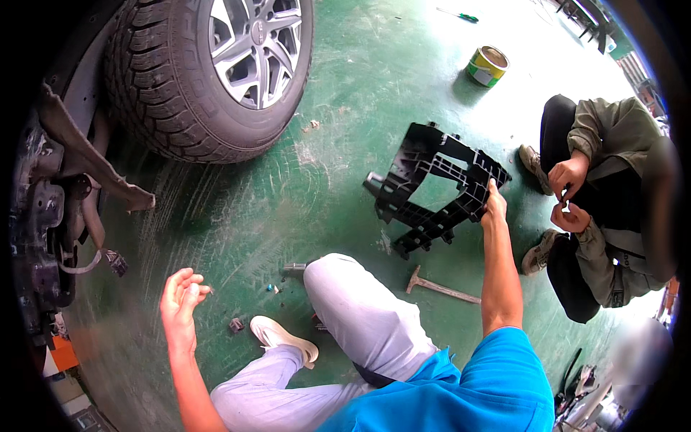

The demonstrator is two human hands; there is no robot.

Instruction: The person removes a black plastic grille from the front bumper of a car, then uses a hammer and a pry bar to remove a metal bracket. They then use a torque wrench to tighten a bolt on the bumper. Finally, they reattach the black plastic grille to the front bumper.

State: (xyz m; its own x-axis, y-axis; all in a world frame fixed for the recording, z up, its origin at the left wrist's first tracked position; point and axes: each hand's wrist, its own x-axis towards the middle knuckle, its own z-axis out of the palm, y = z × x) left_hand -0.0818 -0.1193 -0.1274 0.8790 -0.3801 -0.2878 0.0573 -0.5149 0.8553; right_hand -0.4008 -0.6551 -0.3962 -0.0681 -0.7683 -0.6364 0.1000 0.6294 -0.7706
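My right hand (494,204) grips the edge of a black plastic bracket (407,189), an openwork frame with ribs and a large gap in its middle. The bracket is held out ahead of me, above the green floor. My left hand (181,297) is raised on the left, apart from the bracket, its fingers loosely curled and nothing plainly visible in them. A hammer (443,286) with a wooden handle lies on the floor below the bracket, left of my right forearm.
A car wheel (216,79) stands at the upper left beside exposed bodywork (47,201) with a hanging connector (115,262). A co-worker (612,187) squats at the right, hands together. A tin (488,66) and a green-handled screwdriver (461,14) are farther off. A small dark part (236,325) lies near my shoe.
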